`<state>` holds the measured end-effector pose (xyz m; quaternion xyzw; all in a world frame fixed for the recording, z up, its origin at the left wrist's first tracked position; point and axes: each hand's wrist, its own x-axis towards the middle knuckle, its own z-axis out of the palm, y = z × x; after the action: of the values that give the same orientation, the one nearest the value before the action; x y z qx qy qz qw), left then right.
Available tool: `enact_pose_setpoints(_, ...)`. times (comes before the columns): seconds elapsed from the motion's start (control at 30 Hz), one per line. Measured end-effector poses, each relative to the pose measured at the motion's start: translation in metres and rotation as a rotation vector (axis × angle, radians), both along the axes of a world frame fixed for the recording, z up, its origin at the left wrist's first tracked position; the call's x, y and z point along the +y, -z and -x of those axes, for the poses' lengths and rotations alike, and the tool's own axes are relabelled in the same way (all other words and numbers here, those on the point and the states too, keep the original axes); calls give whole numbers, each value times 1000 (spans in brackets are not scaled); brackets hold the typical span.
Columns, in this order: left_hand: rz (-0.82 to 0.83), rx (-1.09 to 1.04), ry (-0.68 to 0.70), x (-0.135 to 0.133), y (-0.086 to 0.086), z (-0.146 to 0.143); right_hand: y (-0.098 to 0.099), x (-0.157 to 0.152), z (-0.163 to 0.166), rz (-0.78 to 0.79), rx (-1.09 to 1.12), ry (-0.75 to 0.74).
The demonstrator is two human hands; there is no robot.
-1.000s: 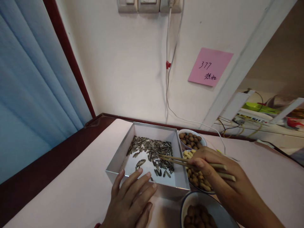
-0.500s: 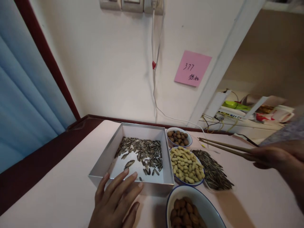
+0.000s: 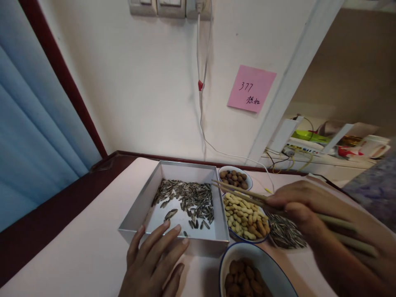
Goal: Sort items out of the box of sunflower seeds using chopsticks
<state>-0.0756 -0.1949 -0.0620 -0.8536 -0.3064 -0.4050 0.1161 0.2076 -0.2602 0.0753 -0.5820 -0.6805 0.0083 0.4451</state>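
My left hand (image 3: 154, 260) has its fingers spread at the near rim of a square box (image 3: 136, 214). Inside the box, sunflower seeds (image 3: 188, 196) lie scattered, mostly toward the back and right. My right hand (image 3: 309, 210) grips a pair of chopsticks (image 3: 241, 194), whose tips are above the box's right edge with nothing visible between them. Below the chopsticks is a bowl of peanuts (image 3: 241, 214). More sunflower seeds (image 3: 287, 233) lie in a pile to the right, partly hidden by my right hand.
A bowl of round brown nuts (image 3: 233, 178) stands behind the peanuts. In front is a blue-rimmed bowl (image 3: 272, 268) of brown almond-like nuts (image 3: 244, 278). A white cable (image 3: 235, 156) runs down the wall to the table. Shelf items (image 3: 309, 144) stand at right.
My right hand has moved left with the chopsticks, bringing their tips from behind the seed pile to the box's right edge. My left hand stays at the near rim.
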Motion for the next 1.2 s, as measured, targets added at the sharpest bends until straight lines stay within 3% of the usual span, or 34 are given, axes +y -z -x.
enact_pose_setpoints(0.2,-24,34,1,0,-1,0,25,32,24,291,44,-201)
enact_pose_setpoints(0.37,-50,22,5,1,5,-2,39,46,29,355,65,-224)
enact_pose_setpoints(0.47,-41,-98,-26,1,7,-6,43,49,31,355,57,-229)
enact_pose_setpoints(0.6,-44,-19,-25,-1,6,-6,45,52,31,354,37,-212)
enact_pose_setpoints(0.73,-29,-76,-20,-2,4,-6,45,53,31,325,19,-206)
enact_pose_setpoints(1.2,129,60,-7,-14,-9,0,59,50,22,199,-40,-238)
